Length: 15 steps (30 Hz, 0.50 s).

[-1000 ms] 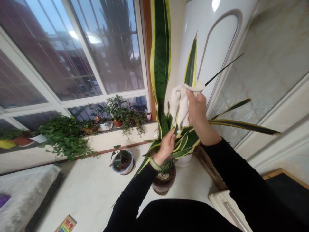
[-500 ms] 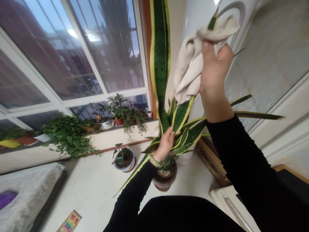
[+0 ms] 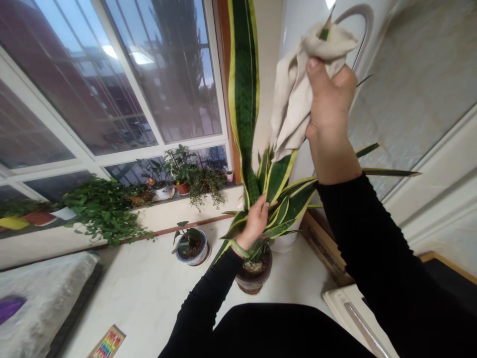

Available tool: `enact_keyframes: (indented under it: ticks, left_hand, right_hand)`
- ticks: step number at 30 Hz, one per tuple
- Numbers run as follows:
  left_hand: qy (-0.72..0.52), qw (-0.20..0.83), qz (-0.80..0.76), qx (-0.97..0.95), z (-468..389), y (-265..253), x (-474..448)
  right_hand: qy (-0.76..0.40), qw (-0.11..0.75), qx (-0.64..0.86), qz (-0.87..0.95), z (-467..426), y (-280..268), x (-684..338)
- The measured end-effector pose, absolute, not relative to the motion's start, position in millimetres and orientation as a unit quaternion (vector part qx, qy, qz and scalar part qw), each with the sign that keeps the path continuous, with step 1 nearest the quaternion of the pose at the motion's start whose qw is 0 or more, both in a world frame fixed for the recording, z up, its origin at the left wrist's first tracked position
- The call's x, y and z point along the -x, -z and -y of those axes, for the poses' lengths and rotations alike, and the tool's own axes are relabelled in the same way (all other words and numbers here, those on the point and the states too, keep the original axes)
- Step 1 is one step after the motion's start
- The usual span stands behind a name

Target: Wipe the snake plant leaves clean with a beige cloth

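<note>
A tall snake plant (image 3: 244, 94) with yellow-edged green leaves grows from a brown pot (image 3: 253, 284) on the floor. Low on one broad leaf (image 3: 280, 174), my left hand (image 3: 255, 223) is closed around its base. My right hand (image 3: 331, 99) grips a cream cloth (image 3: 292, 94), which is wrapped around the upper part of that same leaf. Only the leaf's pointed tip (image 3: 325, 32) pokes out above the cloth; the stretch underneath is hidden. Other leaves fan out to both sides.
A small potted plant (image 3: 192, 246) stands on the floor to the left. Several potted plants line the windowsill (image 3: 164, 196). A white cabinet-like appliance (image 3: 298, 30) rises behind the leaves. At right lie a cardboard box (image 3: 324, 248) and a white box-shaped item (image 3: 346, 303).
My right hand and the cloth have shifted slightly left, and the held leaf's tip has tilted left with them. My left hand stays on the leaf base.
</note>
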<state>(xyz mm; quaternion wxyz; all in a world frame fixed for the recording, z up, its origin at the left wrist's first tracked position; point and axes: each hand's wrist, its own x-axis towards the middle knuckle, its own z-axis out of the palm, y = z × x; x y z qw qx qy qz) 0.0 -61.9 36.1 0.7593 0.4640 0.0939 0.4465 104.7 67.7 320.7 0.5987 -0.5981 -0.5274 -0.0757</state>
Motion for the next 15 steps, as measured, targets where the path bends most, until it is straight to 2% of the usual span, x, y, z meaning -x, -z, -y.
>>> enact_keyframes:
  ticks: [3,6,10,15]
  left_hand:
    - [-0.447,0.759,-0.089,-0.465,60.4,-33.9,0.6]
    - [-0.437,0.763,-0.105,-0.464,58.3,-28.6,-0.3]
    - [-0.454,0.757,-0.136,-0.450,53.8,-18.7,-3.4]
    - [-0.461,0.766,-0.170,-0.415,50.2,-7.4,-6.7]
  right_hand:
    - [0.110,0.564,0.618,0.537,-59.9,-300.6,-99.0]
    - [0.099,0.509,0.682,0.516,-26.1,-235.0,-95.4]
    - [0.078,0.502,0.738,0.444,28.4,-148.9,-91.9]
    - [0.013,0.511,0.771,0.379,77.0,-90.6,-84.7]
